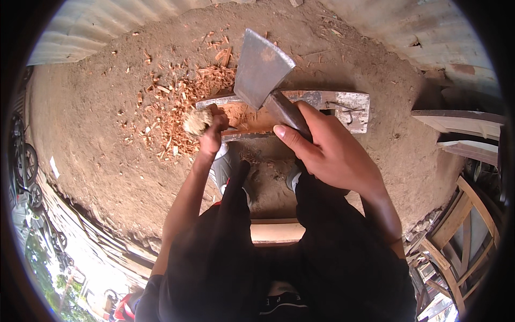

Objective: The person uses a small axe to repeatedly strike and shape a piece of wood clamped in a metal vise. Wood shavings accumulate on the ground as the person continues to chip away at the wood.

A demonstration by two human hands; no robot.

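My left hand [214, 131] is closed around a chisel whose pale, frayed handle end [197, 122] faces up. The chisel's tip points at a hollowed wooden workpiece [350, 99], a long block with worn whitish paint and reddish bare wood in its trough. Whether the tip touches the wood, I cannot tell. In my right hand [335, 150] is a hatchet [264, 67], gripped by its dark handle close to the head. Its broad grey blade is raised above the block, to the right of the chisel. A bent dark metal piece [347, 109] lies on the block's right end.
Reddish wood chips [179, 110] cover the dirt floor left of the block. A pale wooden seat edge [276, 232] shows between my legs. Wooden frames [464, 236] stand at the right, bicycles [29, 161] at the far left. Corrugated metal sheets [102, 29] line the far side.
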